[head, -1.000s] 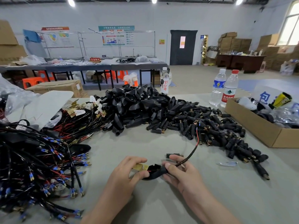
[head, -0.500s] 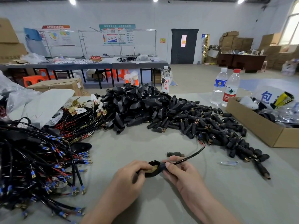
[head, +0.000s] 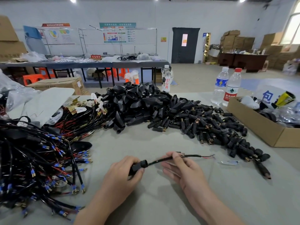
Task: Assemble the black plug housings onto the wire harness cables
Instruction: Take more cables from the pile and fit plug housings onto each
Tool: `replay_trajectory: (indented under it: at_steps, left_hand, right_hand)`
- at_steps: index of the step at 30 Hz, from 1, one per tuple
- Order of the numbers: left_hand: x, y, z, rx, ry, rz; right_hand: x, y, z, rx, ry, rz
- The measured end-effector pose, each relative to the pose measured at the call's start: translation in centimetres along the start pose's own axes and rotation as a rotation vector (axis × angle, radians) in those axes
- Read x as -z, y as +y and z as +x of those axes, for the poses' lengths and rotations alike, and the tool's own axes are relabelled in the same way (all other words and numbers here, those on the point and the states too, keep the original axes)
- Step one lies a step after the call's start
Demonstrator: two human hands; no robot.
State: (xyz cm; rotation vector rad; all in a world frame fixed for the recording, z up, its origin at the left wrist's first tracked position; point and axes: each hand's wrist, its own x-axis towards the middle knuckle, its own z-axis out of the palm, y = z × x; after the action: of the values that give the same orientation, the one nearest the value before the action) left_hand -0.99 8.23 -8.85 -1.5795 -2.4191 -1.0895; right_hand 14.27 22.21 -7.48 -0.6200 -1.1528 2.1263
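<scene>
Grey and cloth-like, the wide table [head: 159, 205] in this workshop hall carries a heap of black plastic plug housings [head: 139, 108] at its middle. A spread of small black barrel connectors [head: 211, 127] trails off to the right. A tangled bundle of black and red wire harness cables [head: 32, 159] with blue-sleeved terminals fills the left side. An open brown cardboard box [head: 263, 129] sits at the right edge, with two clear plastic water bottles [head: 220, 85] just behind it.

Near the front, the left hand [head: 121, 176] grips one black plug housing [head: 138, 166], its fingers curled round it. The right hand [head: 185, 171] pinches the thin black cable [head: 159, 160] coming out of that housing between thumb and fingertips. The cable's far end is blurred and seems to show a red strand.
</scene>
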Motion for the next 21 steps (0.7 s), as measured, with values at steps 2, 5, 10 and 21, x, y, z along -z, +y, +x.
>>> replay_trajectory:
  at_steps: [2,5,10,21]
  left_hand:
    - [0.8,-0.8,0.0,0.064,0.009,0.044]
    - [1.7,-1.9,-0.3,0.141,0.006,0.103]
    - [2.0,-1.6,-0.6,0.178,0.026,0.193]
    - [-1.5,4.0,0.3,-0.369,0.241,0.272]
  right_hand:
    - [0.4,-0.6,0.3,-0.001,0.035,0.024]
    - [0.9,-1.1,0.5,-0.001,0.083,0.04]
    - [1.7,-1.4,0.7,0.082,0.188,0.04]
    - [-0.3,0.4,-0.5,0.054,-0.145,-0.333]
